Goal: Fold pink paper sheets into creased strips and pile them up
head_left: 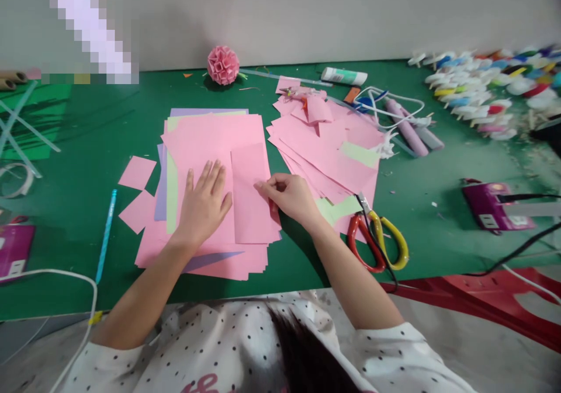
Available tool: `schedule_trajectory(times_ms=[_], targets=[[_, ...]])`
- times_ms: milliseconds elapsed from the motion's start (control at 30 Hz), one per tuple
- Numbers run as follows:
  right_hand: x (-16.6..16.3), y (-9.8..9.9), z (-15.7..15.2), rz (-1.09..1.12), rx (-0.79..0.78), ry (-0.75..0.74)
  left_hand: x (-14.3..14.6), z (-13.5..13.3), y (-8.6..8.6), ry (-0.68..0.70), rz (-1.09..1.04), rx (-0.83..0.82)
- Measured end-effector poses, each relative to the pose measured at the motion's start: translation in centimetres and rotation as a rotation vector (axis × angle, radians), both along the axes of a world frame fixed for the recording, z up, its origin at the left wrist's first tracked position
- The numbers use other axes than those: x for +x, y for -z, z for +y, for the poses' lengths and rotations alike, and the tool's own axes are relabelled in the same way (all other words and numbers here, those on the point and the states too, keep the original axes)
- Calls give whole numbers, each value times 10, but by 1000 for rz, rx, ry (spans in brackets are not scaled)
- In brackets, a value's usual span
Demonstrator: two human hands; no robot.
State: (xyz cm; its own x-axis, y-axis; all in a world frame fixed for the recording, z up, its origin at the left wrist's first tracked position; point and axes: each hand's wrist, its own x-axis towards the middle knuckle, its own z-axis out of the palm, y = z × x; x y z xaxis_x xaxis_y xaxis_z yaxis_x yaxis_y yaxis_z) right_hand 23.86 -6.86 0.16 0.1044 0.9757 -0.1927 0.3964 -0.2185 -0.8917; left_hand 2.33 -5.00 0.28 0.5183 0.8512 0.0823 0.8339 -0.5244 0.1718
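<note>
A stack of pink paper sheets (197,136) lies before me, with purple and light green sheets showing at its edges. On the stack, my left hand (204,203) rests flat with its fingers spread. Over the right part of the stack lies a narrow folded strip of pink paper (249,218). My right hand (289,194) pinches the right edge of this strip between thumb and fingers. Two small pink paper squares (137,172) sit left of the stack, beside a blue pencil (106,235).
Scissors with red and yellow handles (381,244) lie right of my right hand, by a pile of pink paper scraps (324,148). A pink paper ball (223,65), a glue stick (344,76) and many colourful small pieces (482,89) stand along the back. A purple box (497,206) sits right.
</note>
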Motion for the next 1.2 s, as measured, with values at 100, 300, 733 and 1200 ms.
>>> schedule_trajectory(times_ms=[100, 300, 733, 1200], targets=[[-4, 4, 4, -68, 54, 47, -4, 0, 0, 28, -39, 15], [-6, 5, 7, -212, 134, 59, -6, -3, -1, 42, 84, -114], [-5, 3, 4, -286, 104, 9, -2, -6, -1, 14, 115, -129], [5, -3, 0, -74, -5, -65, -4, 3, 2, -56, -45, 17]])
